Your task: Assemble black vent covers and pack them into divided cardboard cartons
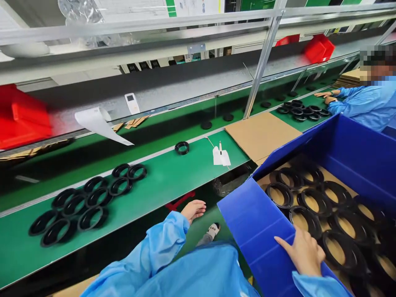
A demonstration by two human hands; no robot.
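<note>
My left hand (194, 210) hovers beside the front edge of the green bench, holding nothing, its fingers stretched out. On the wall of a blue box (250, 222) rests my right hand (306, 252). Its thumb lies against the folded-out flap and the fingers curl over the edge inward, partly hidden. Inside the box, black rings (314, 202) lie in rows on brown cardboard. More black rings (99, 197) are grouped on the left of the green bench (161, 181), and a single black ring (182, 147) sits apart near its middle.
A cardboard sheet (262, 134) and a white paper with a pen (221, 156) lie on the bench. Above runs a grey shelf (173, 82) with red bins (320, 48). At right, a co-worker in a blue sleeve (355, 103) has hands near more rings (303, 110).
</note>
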